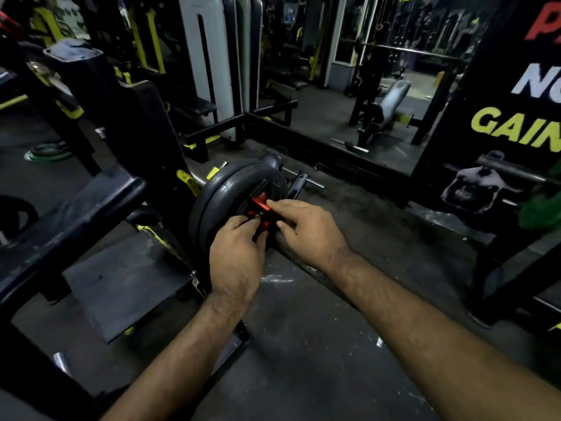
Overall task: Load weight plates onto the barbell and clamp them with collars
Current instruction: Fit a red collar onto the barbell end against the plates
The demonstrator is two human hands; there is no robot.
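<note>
Pinching the red collar (260, 214) against the weight plates (226, 198), left hand (235, 253) and right hand (306, 229) close fingers around it.

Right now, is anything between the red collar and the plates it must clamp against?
Nothing visible. The collar sits at the face of the outer plate, with the left hand and right hand both on it. The fingers hide the sleeve, so a small gap cannot be ruled out.

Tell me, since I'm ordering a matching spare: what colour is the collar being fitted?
Red collar, seen in the head view.
</note>
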